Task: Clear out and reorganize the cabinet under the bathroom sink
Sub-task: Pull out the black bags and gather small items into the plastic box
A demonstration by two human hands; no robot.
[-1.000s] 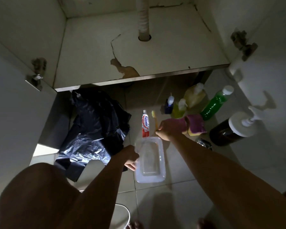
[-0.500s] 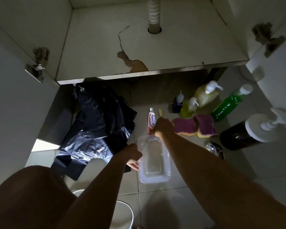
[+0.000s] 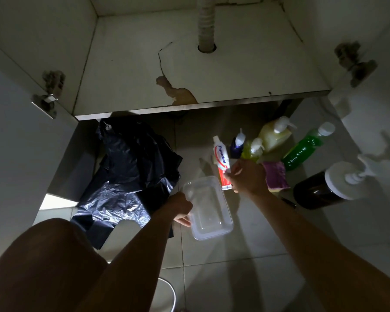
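Two hands are seen over a tiled floor (image 3: pixel 234 255) before a cabinet (image 3: pixel 144 75). A toothpaste tube (image 3: pixel 221 158) is pinched near its crimped end by the right hand (image 3: pixel 245 176), its long axis running away from the person, cap toward the cabinet's front edge. A clear tub (image 3: pixel 209 212), gripped at its left rim by the left hand (image 3: pixel 180 208), lies open just left of the tube, likely to receive it.
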